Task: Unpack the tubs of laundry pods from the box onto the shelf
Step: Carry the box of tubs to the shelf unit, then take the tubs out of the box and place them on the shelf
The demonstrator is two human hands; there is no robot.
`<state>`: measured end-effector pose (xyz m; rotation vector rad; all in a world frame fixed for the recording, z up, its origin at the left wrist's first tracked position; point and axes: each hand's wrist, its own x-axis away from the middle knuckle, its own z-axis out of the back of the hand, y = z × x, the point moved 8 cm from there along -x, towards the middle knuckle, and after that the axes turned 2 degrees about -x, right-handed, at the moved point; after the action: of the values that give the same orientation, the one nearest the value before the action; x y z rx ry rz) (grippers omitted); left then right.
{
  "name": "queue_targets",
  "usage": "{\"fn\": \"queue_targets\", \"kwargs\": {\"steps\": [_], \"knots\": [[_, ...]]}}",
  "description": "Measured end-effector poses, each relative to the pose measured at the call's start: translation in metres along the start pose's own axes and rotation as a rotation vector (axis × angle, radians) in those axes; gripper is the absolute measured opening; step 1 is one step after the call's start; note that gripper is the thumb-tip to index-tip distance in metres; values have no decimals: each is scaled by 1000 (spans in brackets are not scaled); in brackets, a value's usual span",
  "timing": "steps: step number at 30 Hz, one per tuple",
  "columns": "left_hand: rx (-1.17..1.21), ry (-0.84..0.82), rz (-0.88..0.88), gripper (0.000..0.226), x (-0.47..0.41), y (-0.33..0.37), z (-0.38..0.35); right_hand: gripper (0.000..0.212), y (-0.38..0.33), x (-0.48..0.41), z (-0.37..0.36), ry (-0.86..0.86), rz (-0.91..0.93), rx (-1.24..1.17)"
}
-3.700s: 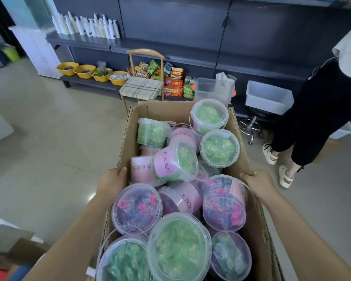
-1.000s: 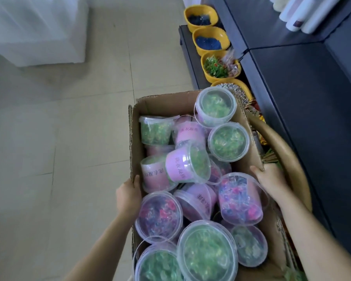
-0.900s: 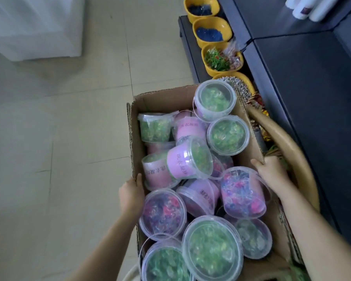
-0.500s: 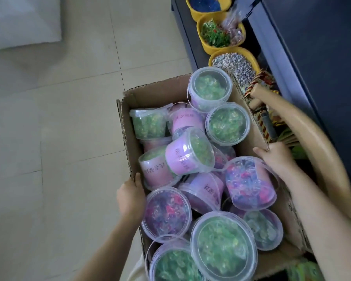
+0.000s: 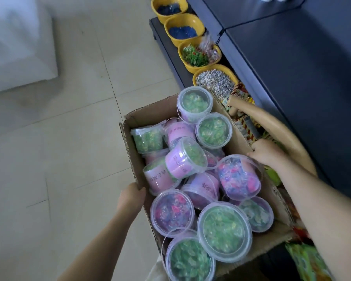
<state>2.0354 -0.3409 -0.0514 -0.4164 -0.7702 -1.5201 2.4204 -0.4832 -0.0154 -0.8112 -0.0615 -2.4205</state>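
Cardboard, plain brown and unprinted where it shows, forms the open box (image 5: 134,159) you hold between both hands. Your left hand (image 5: 131,196) grips its left wall with the thumb hooked over the rim, and your right hand (image 5: 265,152) curls its fingers over the right rim. Whether the box's bottom rests on anything cannot be told. The tubs of laundry pods all lie inside it, piled loosely. Nearest you are two clear-lidded tubs of green pods (image 5: 224,231) and, beside them, a tub of pink and blue pods (image 5: 171,212). In the middle, a tilted tub (image 5: 185,158) wears a pink label with dark Chinese characters, too soft to read. Similar pink labels show on its neighbours. At the far corner an upright green tub (image 5: 195,104) stands highest. Just right of the box runs a curved wooden chair rail (image 5: 280,130), with bright snack packets (image 5: 308,260) below it, their print blurred. Beyond, four yellow bowls (image 5: 215,78) line a low dark ledge, holding grey pebbles, green bits and dark blue grains. Above them sits the dark shelf (image 5: 312,67). Pale floor tiles (image 5: 59,149) spread to your left, with a white block (image 5: 18,47) at the far corner.
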Motion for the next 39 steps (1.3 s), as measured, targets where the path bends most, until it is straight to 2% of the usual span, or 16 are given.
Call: {"fn": "queue_targets", "kwargs": {"steps": [2,6,9,12,19,23,26,29,34,39], "knots": [[-99,-47,-48,21,2,9,21,38,-1,16,14,-9,-6,45],[-194,-140,-167,35,16,40,69,35,-7,58,41,-18,7,-2],[-235,-156,-297,29,29,67,106,21,-13,94,56,-15,10,-100],[-316,-159,-405,22,34,93,137,19,-16,131,64,37,-19,-247],[-335,-228,-764,27,43,159,177,14,-20,223,40,201,-321,-451],[-338,-320,-911,36,59,165,179,16,-41,272,3,289,-459,-579],[-259,-374,-890,39,40,163,172,17,-58,298,-33,314,-569,-726],[-322,-419,-898,38,37,164,154,13,-71,315,-61,360,-642,-877],[-393,-486,-921,16,30,167,112,13,-74,336,-100,458,-802,-1052],[-545,-434,-898,33,17,179,76,27,-64,341,-120,551,-947,-1131]]}}
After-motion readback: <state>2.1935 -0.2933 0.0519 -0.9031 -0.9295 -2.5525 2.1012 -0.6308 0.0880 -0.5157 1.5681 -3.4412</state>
